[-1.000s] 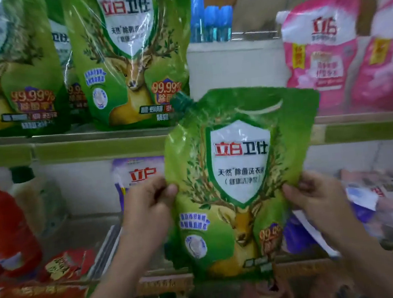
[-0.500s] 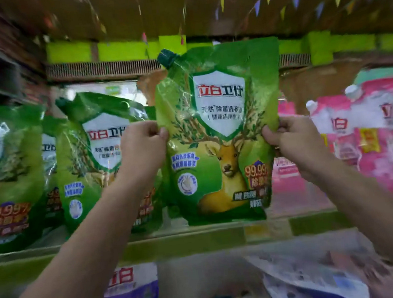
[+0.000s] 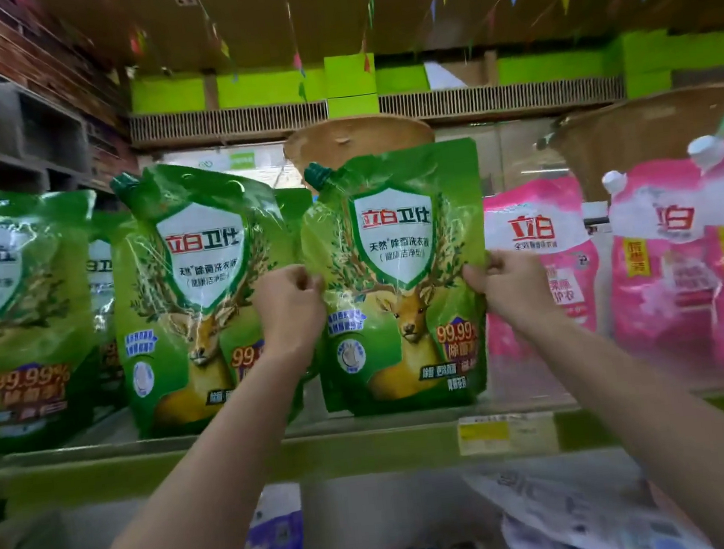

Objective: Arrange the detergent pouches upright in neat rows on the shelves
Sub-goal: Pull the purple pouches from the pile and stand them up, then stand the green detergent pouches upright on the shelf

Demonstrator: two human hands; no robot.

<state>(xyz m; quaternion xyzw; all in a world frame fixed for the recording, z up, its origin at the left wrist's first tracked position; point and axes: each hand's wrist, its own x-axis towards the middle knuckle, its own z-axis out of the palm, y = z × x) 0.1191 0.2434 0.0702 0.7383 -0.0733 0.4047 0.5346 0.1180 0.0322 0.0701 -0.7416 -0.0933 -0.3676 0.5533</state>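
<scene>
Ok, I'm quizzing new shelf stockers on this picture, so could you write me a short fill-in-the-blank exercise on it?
1. Both hands, the left hand and the right hand, hold a ____ detergent pouch by its side edges.
2. The animal printed on that pouch is a ____.
3. The pouches to its right are ____.
4. The held pouch's spout cap sits at its top ____ corner.

Missing words: green; deer; pink; left

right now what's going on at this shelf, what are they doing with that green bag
A person is stocking detergent. Both hands grip one green pouch by its side edges: left hand on its left edge, right hand on its right. The pouch stands upright with its base at the shelf, in the gap between another green pouch on its left and the pink pouches on its right. It has not been let go.
</scene>
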